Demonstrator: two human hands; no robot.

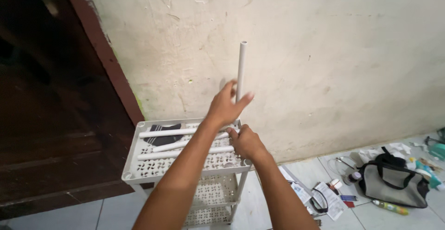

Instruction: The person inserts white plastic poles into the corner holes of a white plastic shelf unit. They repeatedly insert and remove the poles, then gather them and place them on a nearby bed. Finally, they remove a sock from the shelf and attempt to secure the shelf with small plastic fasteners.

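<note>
A white plastic tube (242, 63) stands upright at the back right corner of a white perforated shelf tray (134, 162). My left hand (227, 105) wraps loosely around the tube's lower part, fingers blurred. My right hand (245, 142) is lower, gripping the tube's base at the tray corner. Three more white tubes (185, 144) lie flat on the tray, beside a dark folded cloth (162, 135).
A lower shelf (213, 190) of the same rack sits beneath the tray. A dark wooden door (51, 100) stands at left. On the tiled floor at right lie a grey bag (394, 183), papers, glasses and small bottles. A stained wall is behind.
</note>
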